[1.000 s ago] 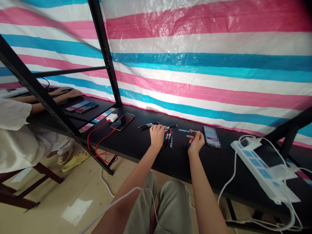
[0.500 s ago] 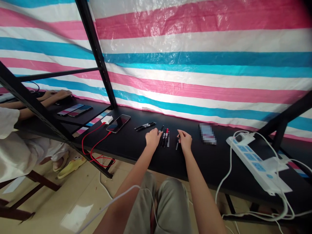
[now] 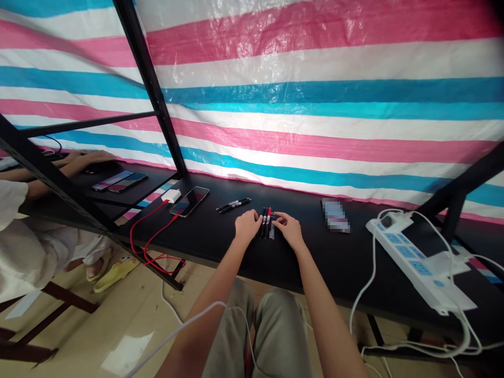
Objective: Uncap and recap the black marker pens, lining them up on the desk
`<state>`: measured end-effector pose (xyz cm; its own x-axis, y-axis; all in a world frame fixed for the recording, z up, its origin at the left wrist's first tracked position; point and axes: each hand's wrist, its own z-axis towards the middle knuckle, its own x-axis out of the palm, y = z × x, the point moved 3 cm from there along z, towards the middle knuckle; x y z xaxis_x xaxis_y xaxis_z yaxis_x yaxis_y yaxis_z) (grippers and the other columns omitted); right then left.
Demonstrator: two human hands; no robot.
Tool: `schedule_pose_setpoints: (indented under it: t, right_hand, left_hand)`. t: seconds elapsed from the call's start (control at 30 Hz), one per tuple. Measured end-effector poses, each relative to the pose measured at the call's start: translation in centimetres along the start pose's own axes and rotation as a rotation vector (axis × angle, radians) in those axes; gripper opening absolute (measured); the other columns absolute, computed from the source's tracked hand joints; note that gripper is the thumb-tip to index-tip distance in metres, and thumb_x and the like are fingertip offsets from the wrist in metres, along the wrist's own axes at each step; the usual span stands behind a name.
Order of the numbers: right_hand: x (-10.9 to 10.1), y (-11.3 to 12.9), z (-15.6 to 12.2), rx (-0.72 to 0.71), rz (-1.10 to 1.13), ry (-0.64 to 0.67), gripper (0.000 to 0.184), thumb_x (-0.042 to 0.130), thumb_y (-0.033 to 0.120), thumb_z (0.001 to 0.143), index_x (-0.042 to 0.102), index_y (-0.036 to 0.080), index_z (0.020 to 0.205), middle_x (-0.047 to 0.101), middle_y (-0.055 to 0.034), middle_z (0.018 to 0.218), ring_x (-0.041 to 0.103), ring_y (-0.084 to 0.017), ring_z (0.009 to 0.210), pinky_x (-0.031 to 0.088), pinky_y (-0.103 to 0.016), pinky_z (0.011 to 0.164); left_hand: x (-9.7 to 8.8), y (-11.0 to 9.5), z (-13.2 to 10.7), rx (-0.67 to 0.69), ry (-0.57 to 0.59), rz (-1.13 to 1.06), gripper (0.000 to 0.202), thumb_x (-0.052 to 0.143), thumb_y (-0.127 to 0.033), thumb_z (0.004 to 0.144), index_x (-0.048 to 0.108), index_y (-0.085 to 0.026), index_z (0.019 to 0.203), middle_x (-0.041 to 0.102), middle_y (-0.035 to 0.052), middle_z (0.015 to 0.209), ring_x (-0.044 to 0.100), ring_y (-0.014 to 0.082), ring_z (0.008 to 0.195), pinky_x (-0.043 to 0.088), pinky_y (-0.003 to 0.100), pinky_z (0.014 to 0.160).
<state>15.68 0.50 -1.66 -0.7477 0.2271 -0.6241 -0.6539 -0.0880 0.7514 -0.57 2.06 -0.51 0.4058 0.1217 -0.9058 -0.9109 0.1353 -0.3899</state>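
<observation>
Several slim pens (image 3: 266, 223) lie side by side in an upright row on the black desk, one with a red part and the rest mostly black, with a clear-ended one at the right. My left hand (image 3: 247, 224) rests with curled fingers against the row's left side, thumb and fingertips at the leftmost pen. From the right, my right hand (image 3: 289, 229) pinches the clear-ended pen at that edge of the row; its fingertips partly cover it. Left of the row, two black pens (image 3: 233, 205) lie together at a slant.
A phone (image 3: 190, 201) with a red cable and a white charger (image 3: 171, 196) lie to the left. On the right are a blurred-out phone-shaped item (image 3: 335, 214) and a white power strip (image 3: 417, 262) with cords. Another person's hands (image 3: 92, 158) are at the far left beyond a black frame post (image 3: 163, 105).
My right hand has moved left with its pen, bringing it against the row. The pen near my left fingertips now lines up with the others. The view has shifted slightly.
</observation>
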Motion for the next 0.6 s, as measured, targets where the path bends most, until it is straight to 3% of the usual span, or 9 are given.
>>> schedule_pose_setpoints:
  t: [0.6]
  right_hand:
    - [0.04, 0.42, -0.28, 0.013, -0.077, 0.012, 0.029, 0.055, 0.031, 0.07, 0.061, 0.031, 0.099, 0.064, 0.0055, 0.078, 0.052, -0.011, 0.062, 0.035, -0.024, 0.058]
  left_hand:
    - [0.36, 0.13, 0.09, 0.059, -0.025, 0.02, 0.024, 0.038, -0.039, 0.085, 0.052, -0.02, 0.08, 0.061, 0.0014, 0.083, 0.056, 0.0151, 0.078, 0.034, 0.026, 0.067]
